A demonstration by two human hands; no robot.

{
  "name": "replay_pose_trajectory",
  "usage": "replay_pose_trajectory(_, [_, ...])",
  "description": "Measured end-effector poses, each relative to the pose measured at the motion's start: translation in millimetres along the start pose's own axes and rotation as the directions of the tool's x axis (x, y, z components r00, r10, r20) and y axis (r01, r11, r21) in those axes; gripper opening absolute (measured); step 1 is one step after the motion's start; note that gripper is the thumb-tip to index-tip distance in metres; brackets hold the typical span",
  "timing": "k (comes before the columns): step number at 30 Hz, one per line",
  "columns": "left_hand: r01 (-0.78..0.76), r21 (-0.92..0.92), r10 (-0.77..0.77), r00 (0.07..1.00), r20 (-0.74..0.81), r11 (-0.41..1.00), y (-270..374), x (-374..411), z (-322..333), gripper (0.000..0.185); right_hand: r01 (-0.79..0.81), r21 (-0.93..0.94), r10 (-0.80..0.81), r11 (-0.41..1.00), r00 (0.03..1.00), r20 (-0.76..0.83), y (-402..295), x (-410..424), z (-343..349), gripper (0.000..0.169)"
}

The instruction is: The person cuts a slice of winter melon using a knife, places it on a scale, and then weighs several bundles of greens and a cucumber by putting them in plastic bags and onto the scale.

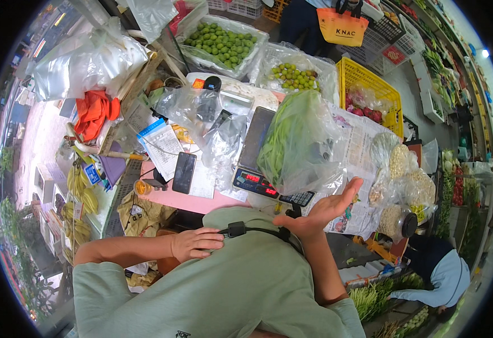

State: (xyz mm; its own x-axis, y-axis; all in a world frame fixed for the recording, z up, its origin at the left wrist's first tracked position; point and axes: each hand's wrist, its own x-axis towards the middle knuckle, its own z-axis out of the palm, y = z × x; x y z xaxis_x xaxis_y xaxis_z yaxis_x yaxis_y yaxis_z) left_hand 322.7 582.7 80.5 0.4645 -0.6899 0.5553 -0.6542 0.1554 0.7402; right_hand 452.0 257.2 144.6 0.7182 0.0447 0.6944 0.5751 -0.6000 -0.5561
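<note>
My left hand (198, 243) rests against the front of my green shirt, beside a black strap with a buckle (236, 229), and holds nothing that I can see. Raised with fingers apart, my right hand (320, 211) is empty, just in front of a digital scale's keypad (298, 197). On the scale's dark platform (258, 131) lies a clear plastic bag (314, 156) of leafy green vegetables (278, 139). The scale's display (253, 177) is lit with red digits. Left of the scale, a smartphone (184, 172) lies with a dark screen near a written notepad (160, 148).
Behind the scale stand a foam box of green fruit (221, 42) and a yellow crate (369, 76). Bagged goods (403, 169) and a lidded jar (392, 222) sit on newspaper (358, 139) at right. Bananas (84, 198) hang left. One person (449, 274) bends over vegetables; another stands behind.
</note>
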Motion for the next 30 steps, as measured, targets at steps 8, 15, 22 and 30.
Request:
replay_pose_trajectory(8, [-0.003,-0.009,0.003,1.000,-0.002,1.000,1,-1,2,0.051,0.013,0.030,-0.012,0.999,1.000,-0.023,-2,-2,-2,0.154])
replay_pose_trajectory(15, [-0.013,0.014,0.013,1.000,-0.013,1.000,2,1,1,0.047,-0.108,0.050,0.106,0.993,0.993,0.054,-2,-3,-4,0.155])
replay_pose_trajectory(22, [-0.016,0.012,0.016,1.000,-0.005,1.000,3,0,0,0.050,-0.443,0.136,0.411,0.886,0.887,0.208,-2,-12,6,0.138])
replay_pose_trajectory(30, [-0.029,0.025,0.028,1.000,0.004,0.999,3,0,2,0.052,-0.685,-0.070,0.647,0.725,0.644,0.408,-22,17,11,0.067])
